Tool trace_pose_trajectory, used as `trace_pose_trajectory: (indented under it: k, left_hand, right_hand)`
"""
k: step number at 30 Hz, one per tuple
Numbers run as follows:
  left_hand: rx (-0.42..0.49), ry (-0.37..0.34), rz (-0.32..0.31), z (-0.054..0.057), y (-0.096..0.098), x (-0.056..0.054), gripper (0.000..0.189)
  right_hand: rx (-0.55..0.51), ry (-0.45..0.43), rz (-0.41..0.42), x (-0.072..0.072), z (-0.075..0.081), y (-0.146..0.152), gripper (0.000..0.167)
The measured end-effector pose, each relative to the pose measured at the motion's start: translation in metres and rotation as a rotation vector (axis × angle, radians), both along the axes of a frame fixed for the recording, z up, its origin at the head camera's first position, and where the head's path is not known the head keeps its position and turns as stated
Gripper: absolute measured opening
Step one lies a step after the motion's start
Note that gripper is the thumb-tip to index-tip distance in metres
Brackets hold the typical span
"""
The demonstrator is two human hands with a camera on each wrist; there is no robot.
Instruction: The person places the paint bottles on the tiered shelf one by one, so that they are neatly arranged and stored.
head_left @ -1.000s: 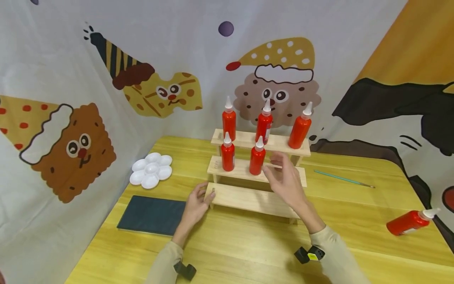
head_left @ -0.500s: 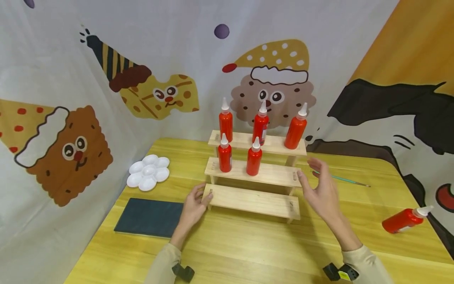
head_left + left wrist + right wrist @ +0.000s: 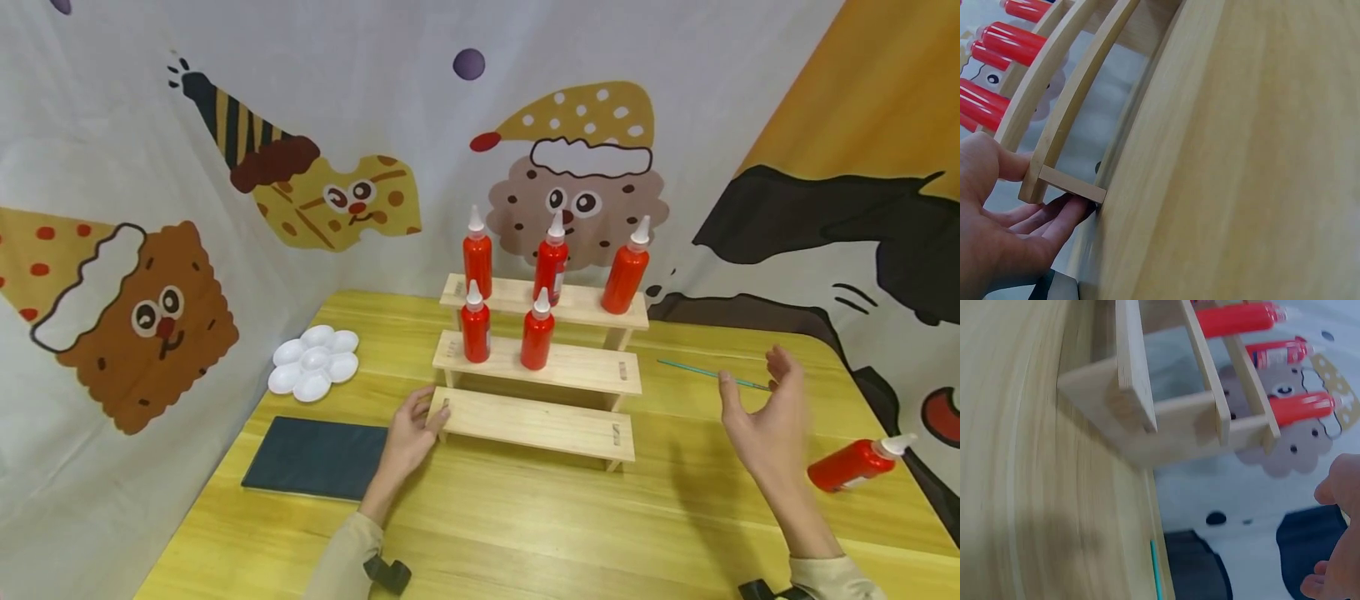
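Observation:
A three-tier wooden display stand [image 3: 532,423] stands on the table. My left hand [image 3: 408,437] grips the left end of its lowest tier. In the left wrist view, the thumb lies at the shelf's end and the fingers [image 3: 1063,225] are against the side leg. Three red squeeze bottles with white nozzles, one of them a bottle [image 3: 625,279] at the right, stand on the top tier. Two more, including a bottle [image 3: 537,340], are upright on the middle tier. My right hand [image 3: 772,429] is in the air, fingers apart and holding nothing, left of a red bottle [image 3: 851,467] lying on its side.
A thin teal paintbrush [image 3: 708,372] lies right of the stand, partly behind the right hand. On the left are a white flower-shaped palette [image 3: 313,362] and a dark rectangular board [image 3: 315,458]. A printed cartoon cloth [image 3: 360,75] hangs behind the table.
My right hand has moved right, from beside the middle-tier bottle, past the stand, toward the lying bottle. The left hand has stayed on the stand, and the bottles stand as before.

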State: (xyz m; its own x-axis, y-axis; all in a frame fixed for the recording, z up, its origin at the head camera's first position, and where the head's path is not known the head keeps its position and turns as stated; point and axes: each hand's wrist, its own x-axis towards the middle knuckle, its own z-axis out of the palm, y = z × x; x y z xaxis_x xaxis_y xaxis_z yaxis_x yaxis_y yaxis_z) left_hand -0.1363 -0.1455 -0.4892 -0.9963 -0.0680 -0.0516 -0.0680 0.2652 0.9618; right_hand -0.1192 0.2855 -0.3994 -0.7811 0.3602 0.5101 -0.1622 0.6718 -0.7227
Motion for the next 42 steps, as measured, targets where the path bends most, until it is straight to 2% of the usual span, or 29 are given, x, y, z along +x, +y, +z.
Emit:
trace_pose_trajectory:
  k: [7,12,14,19,23,28,34,37,42]
  left_hand:
    - [0.009,-0.005,-0.001,0.000,-0.001,0.000,0.054]
    - [0.004,-0.003,0.002,0.001,0.000,-0.001,0.054]
    - [0.007,0.007,-0.003,0.001,0.000,-0.001,0.054]
    - [0.026,0.014,-0.003,0.001,0.000,-0.002,0.055]
    - [0.025,0.015,-0.010,0.000,-0.001,-0.002,0.055]
    - [0.011,0.006,-0.003,-0.001,-0.002,-0.001,0.055]
    - [-0.002,-0.013,0.004,0.001,-0.001,-0.001,0.054]
    - [0.003,-0.014,0.003,0.001,-0.001,-0.001,0.054]
    - [0.005,-0.008,0.003,0.000,-0.001,-0.002,0.054]
  right_hand:
    - [0.027,-0.020,-0.180,0.014,-0.009,0.034,0.073]
    - [0.072,0.023,-0.311,0.025,-0.021,0.061,0.074]
    - [0.066,0.010,-0.362,0.031,-0.025,0.070,0.073]
    - [-0.002,-0.091,-0.456,0.045,-0.031,0.084,0.072]
    - [-0.051,-0.134,-0.483,0.052,-0.036,0.089,0.073]
    - [-0.104,-0.310,-0.481,0.052,-0.045,0.094,0.070]
    - [-0.130,-0.451,-0.492,0.045,-0.060,0.106,0.072]
    - [-0.134,-0.488,-0.482,0.041,-0.065,0.110,0.071]
    - [-0.140,-0.483,-0.467,0.039,-0.072,0.114,0.068]
